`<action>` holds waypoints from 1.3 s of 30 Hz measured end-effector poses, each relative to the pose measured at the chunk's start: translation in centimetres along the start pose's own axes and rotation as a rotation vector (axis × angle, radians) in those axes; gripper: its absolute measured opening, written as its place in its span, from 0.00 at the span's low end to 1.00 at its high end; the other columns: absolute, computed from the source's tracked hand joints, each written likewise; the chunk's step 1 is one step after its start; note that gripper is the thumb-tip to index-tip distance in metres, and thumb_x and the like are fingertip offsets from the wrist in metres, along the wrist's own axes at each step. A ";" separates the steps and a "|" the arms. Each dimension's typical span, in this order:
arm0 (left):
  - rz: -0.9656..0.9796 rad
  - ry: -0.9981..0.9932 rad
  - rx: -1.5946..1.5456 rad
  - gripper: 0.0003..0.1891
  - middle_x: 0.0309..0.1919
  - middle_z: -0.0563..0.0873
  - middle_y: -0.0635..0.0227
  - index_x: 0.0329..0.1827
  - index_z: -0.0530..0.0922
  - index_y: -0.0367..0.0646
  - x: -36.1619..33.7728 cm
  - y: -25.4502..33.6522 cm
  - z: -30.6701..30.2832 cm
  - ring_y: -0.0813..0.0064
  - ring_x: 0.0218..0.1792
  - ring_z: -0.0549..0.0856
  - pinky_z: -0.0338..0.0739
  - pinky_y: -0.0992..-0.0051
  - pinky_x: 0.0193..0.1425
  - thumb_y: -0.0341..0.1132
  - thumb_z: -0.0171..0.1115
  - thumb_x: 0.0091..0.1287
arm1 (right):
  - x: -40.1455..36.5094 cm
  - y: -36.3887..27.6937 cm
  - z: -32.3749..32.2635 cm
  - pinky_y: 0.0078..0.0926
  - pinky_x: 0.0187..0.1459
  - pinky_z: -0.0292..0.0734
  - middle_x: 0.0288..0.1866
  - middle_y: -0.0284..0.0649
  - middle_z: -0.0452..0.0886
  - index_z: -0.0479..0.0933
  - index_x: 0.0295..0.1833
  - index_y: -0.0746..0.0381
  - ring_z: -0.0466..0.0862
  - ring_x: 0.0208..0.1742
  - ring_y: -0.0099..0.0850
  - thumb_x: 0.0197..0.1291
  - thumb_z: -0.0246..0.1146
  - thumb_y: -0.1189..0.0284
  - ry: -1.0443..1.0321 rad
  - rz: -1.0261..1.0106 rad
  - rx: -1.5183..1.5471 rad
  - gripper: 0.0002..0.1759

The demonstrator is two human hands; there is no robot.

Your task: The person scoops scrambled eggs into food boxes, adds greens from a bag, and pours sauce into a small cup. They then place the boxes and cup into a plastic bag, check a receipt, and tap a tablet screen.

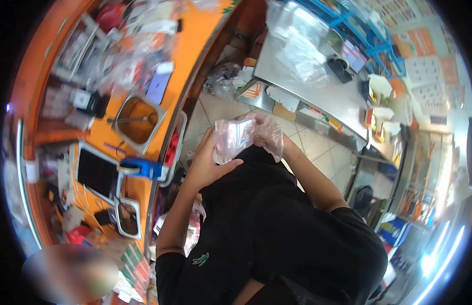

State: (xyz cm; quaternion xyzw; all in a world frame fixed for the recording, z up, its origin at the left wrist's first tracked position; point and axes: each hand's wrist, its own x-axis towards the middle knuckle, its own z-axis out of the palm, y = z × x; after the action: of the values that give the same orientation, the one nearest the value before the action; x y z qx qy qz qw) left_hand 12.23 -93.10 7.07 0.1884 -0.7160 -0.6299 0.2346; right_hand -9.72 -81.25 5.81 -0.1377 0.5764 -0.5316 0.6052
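Note:
In front of my black shirt, I hold a clear plastic bag [231, 140] with pinkish edges and a white and blue area on its face. My bare left hand [209, 165] grips its left side, with the thumb stretched along the lower edge. On the other side my right hand [266, 133] is closed at the bag's upper right. Loose, crinkled clear plastic covers that hand, like a disposable glove. Its fingertips are partly hidden behind the bag. What the bag contains I cannot make out.
An orange counter [193, 38] on the left bears a metal container of brown liquid [139, 122], a dark-screened tablet [98, 172], a blue tape dispenser [142, 169] and a phone [159, 87]. A steel table [297, 76] with plastic bags [297, 51] stands ahead right.

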 end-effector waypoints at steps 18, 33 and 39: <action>-0.253 -0.110 0.221 0.07 0.40 0.88 0.67 0.49 0.85 0.30 33.9 -0.5 23.7 0.80 0.42 0.88 0.85 0.79 0.47 0.22 0.68 0.70 | 9.3 -11.6 -36.0 0.24 0.48 0.82 0.49 0.35 0.84 0.78 0.64 0.61 0.84 0.46 0.23 0.64 0.69 0.75 0.243 -0.334 0.066 0.23; 0.173 -0.123 0.987 0.06 0.42 0.91 0.57 0.47 0.84 0.35 43.5 -5.6 31.5 0.62 0.41 0.91 0.85 0.69 0.46 0.21 0.67 0.70 | 14.0 -7.5 -40.2 0.35 0.61 0.82 0.80 0.49 0.66 0.66 0.77 0.56 0.86 0.59 0.40 0.59 0.66 0.81 0.424 -0.605 0.103 0.39; 0.163 -0.214 0.967 0.08 0.43 0.90 0.57 0.46 0.85 0.35 44.2 -5.2 31.8 0.60 0.42 0.90 0.84 0.68 0.47 0.18 0.65 0.68 | 15.2 -10.7 -41.8 0.42 0.61 0.81 0.69 0.50 0.76 0.72 0.71 0.53 0.85 0.58 0.48 0.61 0.63 0.75 0.496 -0.793 -0.521 0.30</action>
State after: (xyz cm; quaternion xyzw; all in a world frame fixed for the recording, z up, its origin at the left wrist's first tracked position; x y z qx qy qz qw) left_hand -42.33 -92.95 3.27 0.1532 -0.9584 -0.2215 0.0943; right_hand -53.70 -79.05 -6.74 -0.3608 0.7188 -0.5753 0.1490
